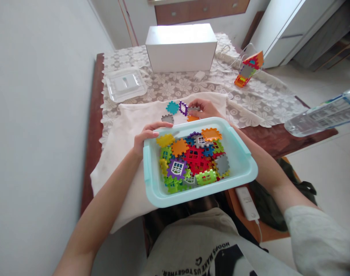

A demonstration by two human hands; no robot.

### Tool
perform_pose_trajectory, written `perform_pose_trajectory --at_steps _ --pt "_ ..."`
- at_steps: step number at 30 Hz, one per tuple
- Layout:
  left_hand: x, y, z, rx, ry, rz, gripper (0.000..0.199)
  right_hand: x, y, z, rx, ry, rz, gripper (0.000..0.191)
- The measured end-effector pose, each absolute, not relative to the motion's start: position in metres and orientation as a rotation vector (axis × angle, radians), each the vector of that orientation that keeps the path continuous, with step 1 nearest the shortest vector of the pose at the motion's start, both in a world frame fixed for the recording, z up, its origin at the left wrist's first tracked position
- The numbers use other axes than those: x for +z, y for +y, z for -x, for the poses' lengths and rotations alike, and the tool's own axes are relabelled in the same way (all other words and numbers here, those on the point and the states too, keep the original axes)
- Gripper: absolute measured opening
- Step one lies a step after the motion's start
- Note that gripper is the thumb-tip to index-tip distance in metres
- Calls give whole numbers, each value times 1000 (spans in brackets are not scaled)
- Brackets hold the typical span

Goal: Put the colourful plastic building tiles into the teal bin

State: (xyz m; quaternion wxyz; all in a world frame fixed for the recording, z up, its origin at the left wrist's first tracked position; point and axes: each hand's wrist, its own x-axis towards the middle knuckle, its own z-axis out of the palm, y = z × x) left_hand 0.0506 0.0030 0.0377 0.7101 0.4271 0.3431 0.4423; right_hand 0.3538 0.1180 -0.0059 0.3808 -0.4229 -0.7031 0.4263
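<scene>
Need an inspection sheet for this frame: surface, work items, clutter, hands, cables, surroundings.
Surface: wooden table under a lace tablecloth, with a white cloth on top.
Work items: light-blue bin full of interlocking toy tiles; loose tiles on the white cloth.
Clutter: white box, clear lid, assembled tile model, plastic bottle.
Hands: left hand grips the bin's rim; right hand is closed on a grey tile.
Cables: white cable near the model; power bank with a lead.
Surroundings: wall at left, white cabinet.
</scene>
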Motion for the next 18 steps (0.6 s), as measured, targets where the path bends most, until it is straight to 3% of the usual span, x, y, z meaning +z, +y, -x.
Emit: perform_pose_trajectory --at_steps 9,18 --pt "40 2 -52 983 749 -958 45 -3 121 -355 975 -1810 1092 35" --pt "45 0 -55 966 745 -947 44 3 115 -351 1169 -2026 1154 38"
